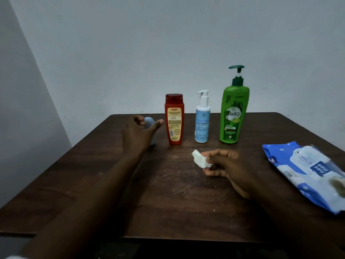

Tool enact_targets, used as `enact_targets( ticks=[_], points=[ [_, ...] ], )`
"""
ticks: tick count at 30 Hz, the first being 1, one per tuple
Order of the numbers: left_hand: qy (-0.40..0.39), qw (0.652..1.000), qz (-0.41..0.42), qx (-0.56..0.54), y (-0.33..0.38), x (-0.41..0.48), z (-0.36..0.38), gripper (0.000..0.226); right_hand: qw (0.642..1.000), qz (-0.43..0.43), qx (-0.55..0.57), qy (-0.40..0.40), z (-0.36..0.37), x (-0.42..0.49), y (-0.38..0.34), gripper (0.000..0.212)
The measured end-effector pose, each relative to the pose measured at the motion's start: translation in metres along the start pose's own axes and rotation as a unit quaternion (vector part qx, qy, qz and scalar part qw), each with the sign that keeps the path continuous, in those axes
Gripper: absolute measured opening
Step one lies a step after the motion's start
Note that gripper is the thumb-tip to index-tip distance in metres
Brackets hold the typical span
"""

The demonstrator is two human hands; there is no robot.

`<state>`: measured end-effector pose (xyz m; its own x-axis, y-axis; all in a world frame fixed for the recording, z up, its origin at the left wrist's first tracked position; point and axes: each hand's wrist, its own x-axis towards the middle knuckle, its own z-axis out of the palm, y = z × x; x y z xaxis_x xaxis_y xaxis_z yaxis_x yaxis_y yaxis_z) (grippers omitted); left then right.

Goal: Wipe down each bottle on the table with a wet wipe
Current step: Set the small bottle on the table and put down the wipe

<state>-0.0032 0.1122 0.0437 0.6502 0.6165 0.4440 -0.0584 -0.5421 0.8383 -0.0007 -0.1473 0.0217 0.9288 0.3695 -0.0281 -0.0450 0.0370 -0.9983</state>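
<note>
Several bottles stand in a row at the far side of the dark wooden table point(168, 202). From the left: a small pale blue bottle point(149, 122), a red bottle point(174, 119), a white and light blue pump bottle point(202, 118), and a tall green pump bottle point(234, 109). My left hand point(137, 133) is spread in front of the pale blue bottle and hides most of it; its fingers are not closed round it. My right hand point(224, 165) pinches a crumpled white wet wipe point(200, 159) above the table's middle.
A blue and white pack of wet wipes point(308, 174) lies at the right edge of the table. A plain grey wall stands close behind the bottles. The table's near edge runs across the bottom of the view.
</note>
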Motion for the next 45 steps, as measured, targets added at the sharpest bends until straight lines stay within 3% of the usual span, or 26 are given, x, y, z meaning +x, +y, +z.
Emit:
enact_targets(
  ticks=[4,7,9,12,22,28,40,43,45],
  points=[
    [-0.152,0.988,-0.025,-0.034,0.024,-0.031,0.01,0.023,0.999,-0.01,0.033,0.009,-0.001,0.0,0.0,0.017],
    [-0.283,0.951,-0.097,-0.081,0.04,-0.063,0.023,0.021,0.997,-0.016,0.079,0.013,-0.003,-0.001,-0.003,0.015],
    [-0.317,0.927,-0.15,-0.135,0.047,-0.082,0.031,0.023,0.995,-0.019,0.095,0.01,-0.004,-0.003,-0.004,0.014],
    [-0.313,0.91,-0.181,-0.202,0.05,-0.099,0.04,0.021,0.998,-0.024,0.062,0.008,-0.006,-0.005,-0.001,0.017],
    [-0.256,0.93,-0.14,-0.222,0.052,-0.109,0.043,0.021,0.999,-0.012,0.035,-0.035,-0.014,-0.021,0.002,0.039],
    [-0.275,0.906,-0.156,-0.281,0.056,-0.118,0.046,0.017,0.997,0.011,0.028,-0.076,-0.03,-0.032,-0.006,0.032],
    [-0.277,0.895,-0.158,-0.313,0.063,-0.125,0.045,0.013,0.999,0.012,-0.046,-0.016,-0.028,-0.033,-0.02,0.021],
    [-0.268,0.901,-0.167,-0.299,0.059,-0.122,0.042,0.013,0.998,-0.012,-0.041,0.042,-0.036,-0.028,-0.022,0.015],
    [-0.26,0.911,-0.164,-0.274,0.054,-0.118,0.04,0.012,0.99,-0.049,-0.094,0.097,-0.048,-0.023,-0.026,0.014]
  ],
)
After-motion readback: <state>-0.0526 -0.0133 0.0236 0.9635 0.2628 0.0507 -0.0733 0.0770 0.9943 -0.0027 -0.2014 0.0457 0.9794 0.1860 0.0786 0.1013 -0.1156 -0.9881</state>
